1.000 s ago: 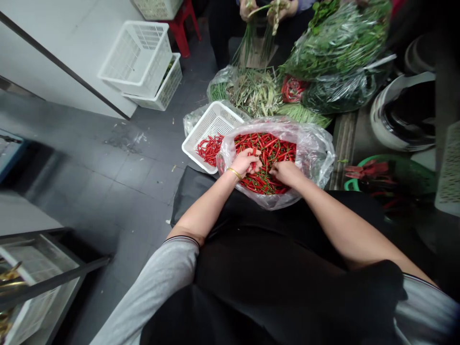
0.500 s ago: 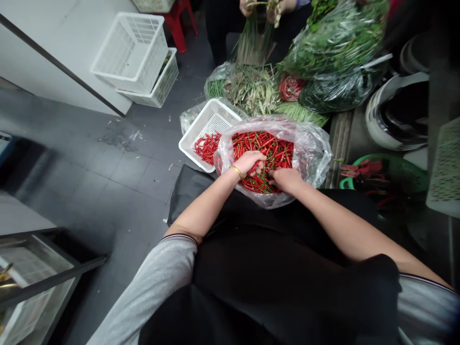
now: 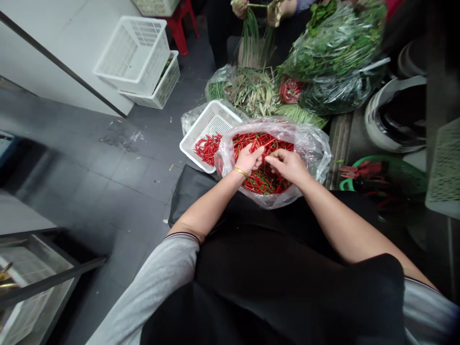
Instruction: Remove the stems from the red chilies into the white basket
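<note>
A clear plastic bag (image 3: 312, 148) full of red chili peppers with green stems (image 3: 266, 184) sits open at my lap. Over the peppers my left hand (image 3: 249, 159), with a gold bangle at the wrist, is closed around red chilies whose ends show past the thumb. Close beside it, my right hand (image 3: 287, 165) has thumb and forefinger pinched together near the left fingertips; whatever small thing is in the pinch is hard to make out. Left of the bag stands a white perforated basket (image 3: 190, 143), holding a pile of red chilies (image 3: 208, 149) in its near end.
Across from me a co-worker's hands (image 3: 287, 8) hold green scallions (image 3: 250, 38). Beyond the bag lie a heap of trimmings (image 3: 255, 91) and bagged leafy greens (image 3: 330, 52). A green basin (image 3: 409, 175) and white bucket (image 3: 373, 115) stand right; stacked white crates (image 3: 143, 79) stand left.
My hands have risen slightly out of the peppers. The right hand has come up level with the left, its fingers now pinched. The co-worker's hands have shifted with the scallions.
</note>
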`<state>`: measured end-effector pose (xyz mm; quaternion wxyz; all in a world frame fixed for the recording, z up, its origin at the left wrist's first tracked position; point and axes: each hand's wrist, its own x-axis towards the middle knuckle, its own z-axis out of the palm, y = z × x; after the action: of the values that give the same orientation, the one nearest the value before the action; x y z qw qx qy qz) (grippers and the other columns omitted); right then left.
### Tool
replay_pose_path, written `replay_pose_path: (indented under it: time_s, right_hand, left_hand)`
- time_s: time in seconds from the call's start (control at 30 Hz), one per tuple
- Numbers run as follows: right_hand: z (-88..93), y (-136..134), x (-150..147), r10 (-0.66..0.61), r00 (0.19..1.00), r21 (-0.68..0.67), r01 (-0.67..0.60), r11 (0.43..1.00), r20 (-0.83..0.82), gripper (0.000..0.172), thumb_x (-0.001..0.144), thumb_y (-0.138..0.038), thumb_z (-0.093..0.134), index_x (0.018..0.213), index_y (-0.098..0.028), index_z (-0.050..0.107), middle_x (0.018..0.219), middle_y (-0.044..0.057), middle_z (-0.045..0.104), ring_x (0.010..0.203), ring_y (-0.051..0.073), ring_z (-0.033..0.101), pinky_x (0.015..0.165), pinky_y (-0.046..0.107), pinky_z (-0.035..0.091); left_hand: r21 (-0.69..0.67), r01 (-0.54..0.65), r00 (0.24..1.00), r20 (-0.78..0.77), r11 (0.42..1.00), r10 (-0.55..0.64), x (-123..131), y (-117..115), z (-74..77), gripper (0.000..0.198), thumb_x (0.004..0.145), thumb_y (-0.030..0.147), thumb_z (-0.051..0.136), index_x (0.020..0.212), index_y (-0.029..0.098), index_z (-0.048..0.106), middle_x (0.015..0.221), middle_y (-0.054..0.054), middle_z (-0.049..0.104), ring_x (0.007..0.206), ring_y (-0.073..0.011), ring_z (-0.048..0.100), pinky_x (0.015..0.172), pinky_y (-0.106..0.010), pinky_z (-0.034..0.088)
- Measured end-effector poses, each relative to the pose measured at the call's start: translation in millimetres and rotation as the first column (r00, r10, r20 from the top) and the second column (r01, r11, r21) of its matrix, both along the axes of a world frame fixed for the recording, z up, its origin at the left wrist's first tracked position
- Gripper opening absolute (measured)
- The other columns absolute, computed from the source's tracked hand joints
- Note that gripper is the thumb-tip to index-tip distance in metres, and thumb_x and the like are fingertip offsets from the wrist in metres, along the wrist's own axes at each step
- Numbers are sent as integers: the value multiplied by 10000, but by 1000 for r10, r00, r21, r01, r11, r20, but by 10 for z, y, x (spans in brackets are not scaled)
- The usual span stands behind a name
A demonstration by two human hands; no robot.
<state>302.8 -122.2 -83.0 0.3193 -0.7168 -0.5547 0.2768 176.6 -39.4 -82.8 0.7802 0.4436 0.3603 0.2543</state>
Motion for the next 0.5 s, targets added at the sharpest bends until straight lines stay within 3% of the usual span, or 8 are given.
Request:
replay_pose_path:
  time_s: [0.13,0.27,0.4,0.43,0.5]
  right_hand:
    - [-14,-56,-66,28,976,18,-24,1000,-214,402,859,-552,472,708,-193,575,524,-2,573,486,140,541,528,259,419]
    - [213,-104,-136,150,935,19,-152,988,-322,412,857,-573,483,691,-198,526,484,-31,532,425,113,490,483,239,397]
    - [346,-128,-145,424,883,-13,-435,900,-200,429,924,-525,397,815,-190,641,560,-8,592,532,131,557,588,255,445]
    - [301,-110,-128,482,867,-79,-493,866,-124,401,923,-506,416,886,-197,668,655,10,638,602,143,589,627,262,455]
    - [113,-46,-88,503,856,-269,-459,847,123,341,897,-462,488,1047,-221,677,888,52,676,732,174,624,671,280,459]
  left_hand:
    - [-96,49,993,109,994,-39,-100,76,92,344,794,347,655,750,194,350,516,100,376,348,-11,313,371,-145,137]
    - [-206,189,973,173,960,-154,-150,70,135,363,767,334,688,726,186,359,496,99,362,339,-10,310,359,-137,139]
    - [-283,223,970,162,933,-183,-159,122,111,312,779,308,659,699,175,389,475,72,409,331,-35,367,351,-146,163]
    - [-295,194,977,145,936,-157,-171,161,104,289,788,302,637,693,172,397,469,62,423,340,-50,401,352,-151,181]
    - [-314,124,990,107,941,-95,-216,261,103,228,807,290,574,689,166,423,476,33,471,395,-88,492,375,-168,263]
